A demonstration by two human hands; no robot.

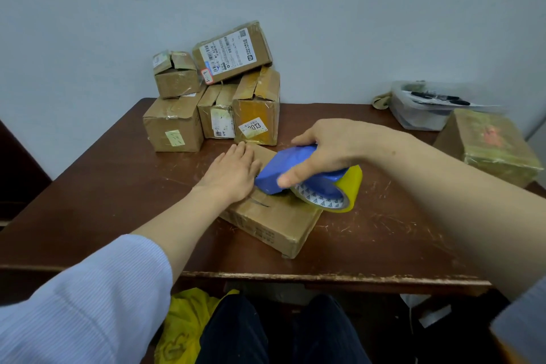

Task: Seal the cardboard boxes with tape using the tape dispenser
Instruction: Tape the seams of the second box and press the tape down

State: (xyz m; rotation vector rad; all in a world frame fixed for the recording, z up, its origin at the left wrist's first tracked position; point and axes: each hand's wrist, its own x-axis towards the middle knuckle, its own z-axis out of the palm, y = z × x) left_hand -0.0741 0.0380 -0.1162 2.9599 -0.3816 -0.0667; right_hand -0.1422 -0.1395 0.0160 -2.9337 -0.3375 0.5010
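Observation:
A flat cardboard box (pixel 274 224) lies at an angle in the middle of the brown table (pixel 118 186). My left hand (pixel 233 171) presses flat on its top, fingers straight. My right hand (pixel 328 148) grips a blue tape dispenser (pixel 283 170) that rests on the box's top. A roll of yellowish tape (pixel 339 192) sits in the dispenser, hanging over the box's right side.
A stack of several taped cardboard boxes (pixel 215 91) stands at the back against the wall. A box (pixel 490 145) wrapped in yellow tape sits at the right, with a clear plastic container (pixel 425 106) behind it. A yellow bag (pixel 183 331) lies under the table's front edge.

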